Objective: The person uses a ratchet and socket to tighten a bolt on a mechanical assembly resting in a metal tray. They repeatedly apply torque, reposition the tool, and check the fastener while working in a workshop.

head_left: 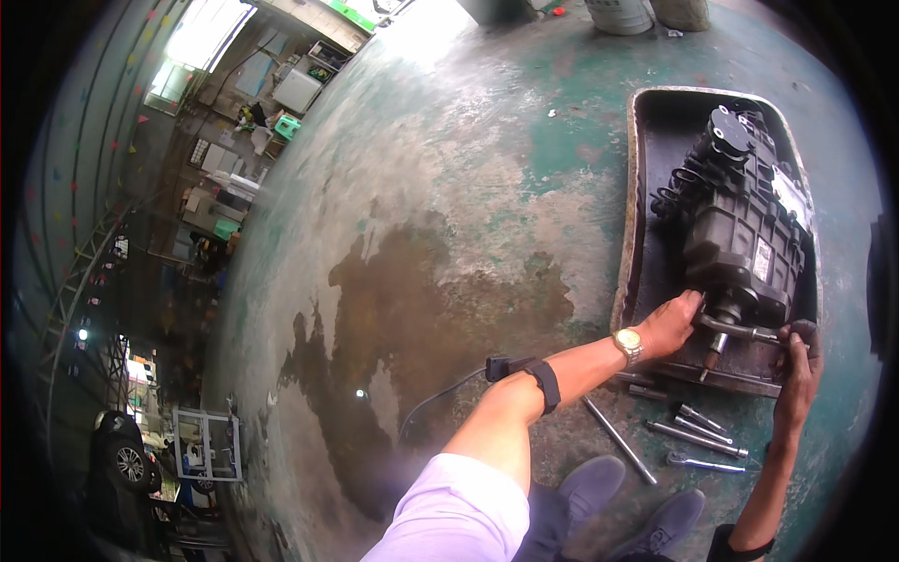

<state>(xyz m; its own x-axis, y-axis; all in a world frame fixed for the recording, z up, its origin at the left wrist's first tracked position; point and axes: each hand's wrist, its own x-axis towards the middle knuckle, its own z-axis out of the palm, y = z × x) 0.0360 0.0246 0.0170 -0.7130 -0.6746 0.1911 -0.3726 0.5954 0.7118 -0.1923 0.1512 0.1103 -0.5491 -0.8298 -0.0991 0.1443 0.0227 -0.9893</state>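
Note:
A dark gearbox [735,225] lies in a black tray [633,225] on the floor to the right. From its near end a shaft [714,354] sticks out toward me. A bent metal bar [744,330] crosses that end, just above the shaft. My right hand [799,361] is closed round the bar's right end. My left hand [667,325], with a watch on the wrist, is closed at the gearbox's near left corner, close to the bar's other end. The left fingertips are partly hidden, so what they hold cannot be made out.
Several tools lie on the floor before the tray: a long bar [620,440], socket extensions [698,437] and a ratchet [707,463]. My shoes [594,482] are close by. A wet patch [421,300] spreads to the left. Buckets [620,17] stand at the far side.

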